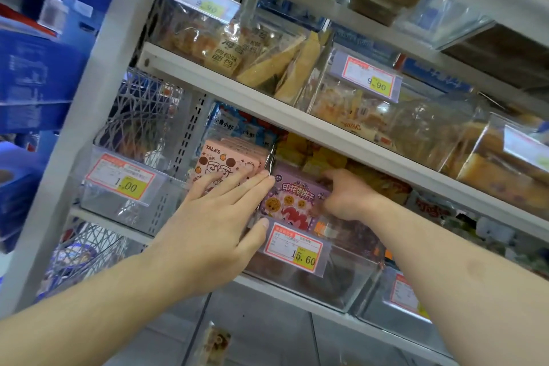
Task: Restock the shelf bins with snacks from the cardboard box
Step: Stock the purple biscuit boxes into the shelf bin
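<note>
At the far left of the middle shelf, a clear bin point(124, 202) stands with a price label reading 1.00 point(121, 181) on its front; a wire mesh pattern shows through its walls. Just to its right, pink snack boxes point(228, 162) marked TALA'S stand upright in a row inside the next clear bin. The left hand point(214, 226) lies flat against the front of these boxes, fingers straight and spread, grasping nothing, its thumb reaching down beside the label reading 15.60 point(294, 248). Right of the fingertips, a purple snack box point(292, 197) printed with cookies stands upright in the clear bin point(350, 273) that carries that label, touching the divider wall between the two bins. The right hand point(346, 197) has its fingers curled round the right edge of the purple box, grasping it; the fingertips are hidden behind the box. Behind this hand, yellow packets point(323, 157) fill the back of the shelf. On the shelf above, clear bins of bread packs point(228, 50) carry labels reading 9.90 point(372, 80), and further bins of wrapped cakes point(502, 169) sit at the far right.
</note>
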`<act>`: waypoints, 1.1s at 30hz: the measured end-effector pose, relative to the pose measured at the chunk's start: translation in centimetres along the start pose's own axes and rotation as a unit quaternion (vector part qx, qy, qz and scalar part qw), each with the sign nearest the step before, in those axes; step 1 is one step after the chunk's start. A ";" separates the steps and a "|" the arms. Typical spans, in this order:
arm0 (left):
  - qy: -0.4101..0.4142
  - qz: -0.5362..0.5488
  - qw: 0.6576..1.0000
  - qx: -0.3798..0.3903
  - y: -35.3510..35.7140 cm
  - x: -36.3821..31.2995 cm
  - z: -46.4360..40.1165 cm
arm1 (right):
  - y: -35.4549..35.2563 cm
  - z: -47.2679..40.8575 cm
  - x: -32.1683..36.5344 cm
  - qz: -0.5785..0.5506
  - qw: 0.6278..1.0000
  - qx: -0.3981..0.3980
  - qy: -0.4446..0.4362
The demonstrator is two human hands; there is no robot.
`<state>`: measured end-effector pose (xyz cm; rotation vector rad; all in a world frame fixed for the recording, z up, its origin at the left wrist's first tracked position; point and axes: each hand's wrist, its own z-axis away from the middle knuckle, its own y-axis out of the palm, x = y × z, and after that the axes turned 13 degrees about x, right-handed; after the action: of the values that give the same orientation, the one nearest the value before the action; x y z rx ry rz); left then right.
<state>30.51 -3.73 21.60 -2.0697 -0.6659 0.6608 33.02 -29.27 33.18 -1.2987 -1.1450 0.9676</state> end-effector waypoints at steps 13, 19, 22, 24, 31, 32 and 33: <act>0.000 0.009 1.000 0.001 0.0 0.0 0.2 | 3.6 -0.8 -0.4 -0.177 0.978 -0.108 -0.006; -0.005 0.000 1.000 0.012 -0.3 -0.1 0.2 | 3.3 0.2 0.2 -0.161 0.984 -0.082 -0.001; -0.011 0.000 0.999 0.035 -0.7 -0.3 0.1 | 2.4 2.6 1.1 -0.132 0.988 -0.074 -0.023; -0.016 0.010 0.999 0.048 -1.3 -0.6 0.1 | 1.6 5.2 2.0 -0.129 0.987 -0.087 -0.041; 0.035 0.074 0.996 0.046 -2.5 -4.1 6.4 | 4.7 18.4 1.9 -0.234 0.948 -0.153 -0.151; 0.041 0.109 0.992 0.053 -1.9 -4.8 8.6 | 6.3 21.1 1.7 -0.258 0.939 -0.153 -0.167; 0.038 0.144 0.987 0.065 -1.0 -5.4 11.0 | 8.0 23.9 1.5 -0.286 0.931 -0.141 -0.177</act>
<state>19.12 -0.69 18.06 -2.0754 -0.2734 0.7611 10.67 -22.41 23.68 -0.9267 -1.8714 0.6204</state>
